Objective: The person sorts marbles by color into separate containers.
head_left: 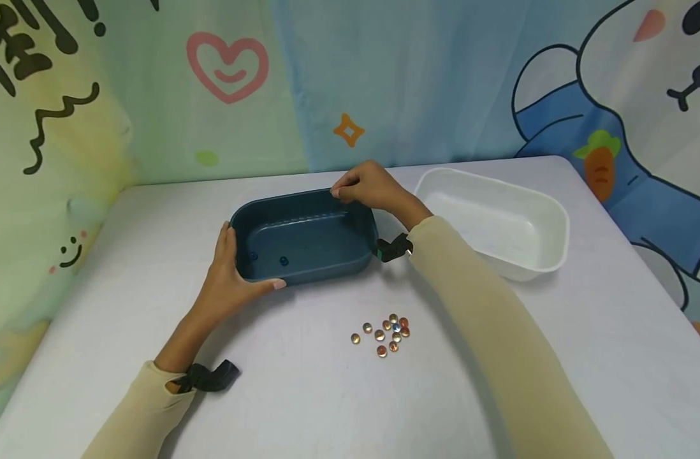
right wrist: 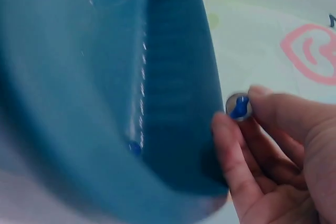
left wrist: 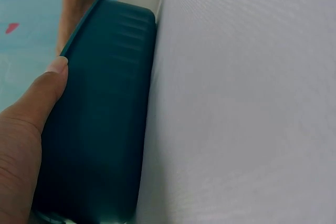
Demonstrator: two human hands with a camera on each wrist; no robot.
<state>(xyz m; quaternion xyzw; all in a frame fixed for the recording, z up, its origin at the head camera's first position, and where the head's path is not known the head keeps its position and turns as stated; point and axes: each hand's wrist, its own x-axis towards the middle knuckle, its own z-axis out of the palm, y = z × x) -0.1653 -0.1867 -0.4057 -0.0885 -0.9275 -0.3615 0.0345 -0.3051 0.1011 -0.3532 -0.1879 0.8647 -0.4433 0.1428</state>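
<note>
My left hand (head_left: 228, 280) grips a dark blue plastic basin (head_left: 321, 278) by its left end, the thumb along the front rim and the fingers against the end wall. In the left wrist view the thumb (left wrist: 44, 90) presses near the rim. At the basin's far right rim, my right hand (head_left: 375, 190) pinches a clear marble (right wrist: 239, 107) with a blue swirl between thumb and fingertips. Inside the basin lie two dark blue marbles (head_left: 284, 261), toward the left. Several orange and clear marbles (head_left: 380, 335), with a blue one (head_left: 396, 327) among them, are grouped on the table in front.
A white plastic basin (head_left: 539, 274) stands to the right, partly behind my right forearm. Both basins and the marbles share a white-covered table (head_left: 304, 395). A printed curtain (head_left: 396, 76) hangs along the table's back edge. Each wrist wears a black strap (head_left: 212, 377).
</note>
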